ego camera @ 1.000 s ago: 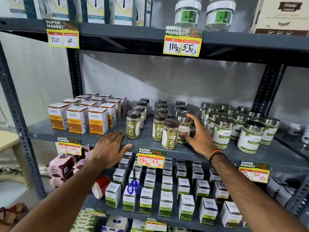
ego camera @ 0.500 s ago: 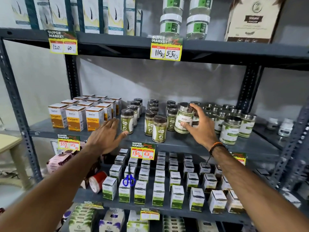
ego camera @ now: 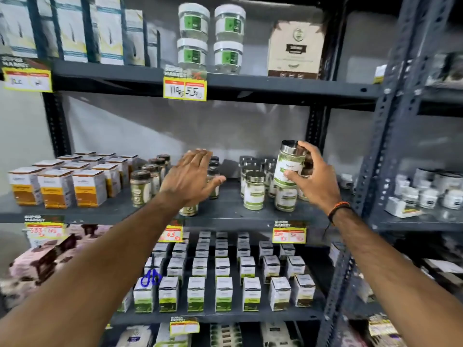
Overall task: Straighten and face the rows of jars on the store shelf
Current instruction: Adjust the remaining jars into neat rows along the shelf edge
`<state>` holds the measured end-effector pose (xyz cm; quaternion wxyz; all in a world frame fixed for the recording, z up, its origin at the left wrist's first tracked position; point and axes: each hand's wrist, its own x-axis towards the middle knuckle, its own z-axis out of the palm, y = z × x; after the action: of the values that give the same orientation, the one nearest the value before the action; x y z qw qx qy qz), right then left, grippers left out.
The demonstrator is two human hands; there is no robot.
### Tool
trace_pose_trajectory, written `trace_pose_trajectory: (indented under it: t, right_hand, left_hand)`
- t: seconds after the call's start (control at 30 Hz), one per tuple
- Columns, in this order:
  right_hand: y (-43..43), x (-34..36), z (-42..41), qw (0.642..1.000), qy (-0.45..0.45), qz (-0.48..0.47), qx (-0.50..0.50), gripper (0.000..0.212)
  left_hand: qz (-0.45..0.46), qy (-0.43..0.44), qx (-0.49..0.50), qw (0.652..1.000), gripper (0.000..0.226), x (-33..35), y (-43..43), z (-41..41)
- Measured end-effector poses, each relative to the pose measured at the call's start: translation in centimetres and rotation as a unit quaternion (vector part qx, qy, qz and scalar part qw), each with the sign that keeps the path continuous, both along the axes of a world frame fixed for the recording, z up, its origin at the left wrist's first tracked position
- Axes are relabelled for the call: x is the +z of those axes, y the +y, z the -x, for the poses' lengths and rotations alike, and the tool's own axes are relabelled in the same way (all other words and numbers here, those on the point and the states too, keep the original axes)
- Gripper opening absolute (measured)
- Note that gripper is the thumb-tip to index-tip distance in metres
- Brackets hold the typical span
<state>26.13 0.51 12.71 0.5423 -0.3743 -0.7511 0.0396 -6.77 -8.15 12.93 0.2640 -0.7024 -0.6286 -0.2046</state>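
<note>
My right hand [ego camera: 314, 179] grips a silver-lidded jar [ego camera: 289, 164] with a green-and-white label, lifted above the cluster of like silver-lidded jars [ego camera: 254, 191] on the middle shelf [ego camera: 225, 211]. My left hand [ego camera: 190, 179] hovers open, fingers spread, in front of the rows of brown-lidded jars [ego camera: 140, 187], hiding some of them. One brown-lidded jar [ego camera: 188, 210] stands near the shelf's front edge under my left wrist.
Orange-and-white turmeric boxes [ego camera: 57, 186] fill the shelf's left end. Price tags [ego camera: 185, 88] hang on the shelf edges. White-lidded jars [ego camera: 211, 37] and a brown carton [ego camera: 295, 50] sit above; small green boxes [ego camera: 223, 284] fill the shelf below. A steel upright [ego camera: 390, 121] borders the right.
My right hand has lifted a silver-lidded jar off the shelf and carried it up and right. My left hand has risen from the shelf edge to the brown-lidded jars.
</note>
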Motion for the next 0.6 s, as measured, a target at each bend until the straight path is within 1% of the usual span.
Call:
trace_pose_trajectory:
  t: [0.13,0.23,0.3,0.47,0.6]
  right_hand:
    - [0.8,-0.6,-4.0,1.000,0.013,0.008,-0.018,0.081]
    - [1.9,-1.5,-6.5,0.999,0.014,0.029,-0.029,0.081]
    - [2.5,-2.4,-7.6,0.999,0.007,0.038,-0.037,0.080]
    - [4.2,-4.8,-8.5,0.998,-0.006,0.049,-0.043,0.080]
    - [5.6,-6.5,-8.5,0.996,-0.023,0.064,-0.057,0.082]
  left_hand:
    - [0.018,0.014,-0.019,1.000,0.094,-2.0,2.9,-4.1]
    - [0.078,0.017,-0.018,0.997,0.101,-4.6,4.9,-5.5]
    - [0.114,0.018,-0.013,0.993,0.100,-6.4,5.8,-5.9]
    - [0.162,0.004,-0.001,0.987,0.105,-9.8,7.3,-6.2]
    - [0.201,-0.028,-0.010,0.979,0.101,-11.3,8.2,-6.2]
